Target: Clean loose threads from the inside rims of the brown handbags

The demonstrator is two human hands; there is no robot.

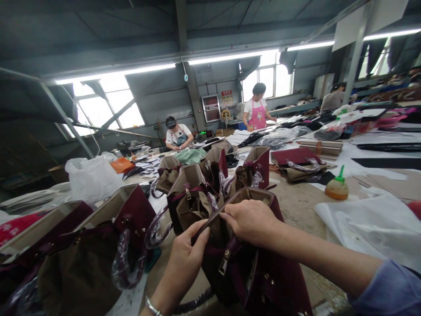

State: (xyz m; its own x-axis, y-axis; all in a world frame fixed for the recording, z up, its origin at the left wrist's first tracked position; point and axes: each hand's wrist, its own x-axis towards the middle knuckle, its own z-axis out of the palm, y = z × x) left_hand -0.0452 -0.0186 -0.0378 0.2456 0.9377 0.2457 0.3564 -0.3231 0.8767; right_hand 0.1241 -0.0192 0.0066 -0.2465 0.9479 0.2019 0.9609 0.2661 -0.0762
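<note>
A maroon handbag [283, 272] with a brown lining stands in front of me, its top open. My left hand [187, 254] pinches the bag's upper rim at its left end, thumb and fingers on either side of the edge. Further along that same rim, my right hand [251, 221] is closed over the edge with its fingers bent. A metal zipper pull [224, 262] hangs from a maroon tab just below my right hand. The inside of the bag is partly hidden by my hands.
More maroon handbags [131, 210] with plastic-wrapped handles crowd the left and centre of the table. A glue bottle [337, 188] with a green nozzle stands at right, near a clear plastic sheet [371, 224]. A white plastic bag [94, 177] sits at left. Several people work beyond.
</note>
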